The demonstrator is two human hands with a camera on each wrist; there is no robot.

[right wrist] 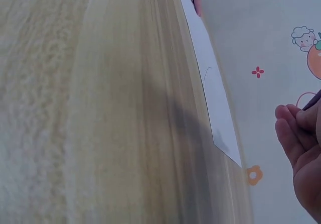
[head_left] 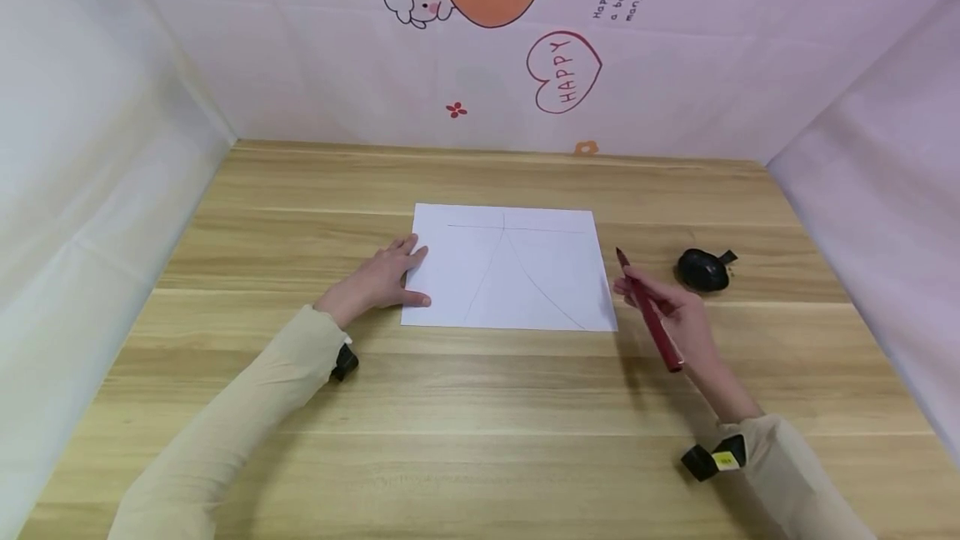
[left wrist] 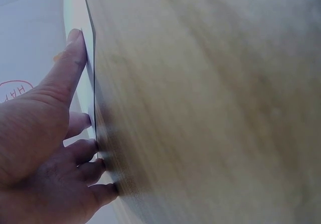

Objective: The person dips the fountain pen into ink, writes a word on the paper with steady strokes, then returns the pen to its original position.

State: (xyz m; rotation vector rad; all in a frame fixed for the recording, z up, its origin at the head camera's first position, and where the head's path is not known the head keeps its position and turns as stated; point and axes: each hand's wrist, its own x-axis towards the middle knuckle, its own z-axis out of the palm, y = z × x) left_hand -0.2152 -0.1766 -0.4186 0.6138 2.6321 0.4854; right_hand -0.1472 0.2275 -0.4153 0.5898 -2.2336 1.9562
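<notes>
A white sheet of paper (head_left: pixel 547 273) lies on the wooden table, bearing a thin horizontal line near its top and two lines that spread downward from a point on it. My left hand (head_left: pixel 386 275) rests on the sheet's left edge, thumb and fingers spread; the left wrist view shows the thumb (left wrist: pixel 70 66) lying along the paper's edge. Off the right edge of the sheet, my right hand (head_left: pixel 678 319) holds a dark red pen (head_left: pixel 651 319), its dark tip pointing up and away. In the right wrist view the right hand (right wrist: pixel 303 143) is partly cut off by the frame.
A small black object with a tab (head_left: pixel 703 270) lies on the table right of the pen. White cloth walls enclose the table (head_left: pixel 487 457) at the sides and back; the back cloth (head_left: pixel 337 73) carries printed drawings. Each wrist wears a black camera.
</notes>
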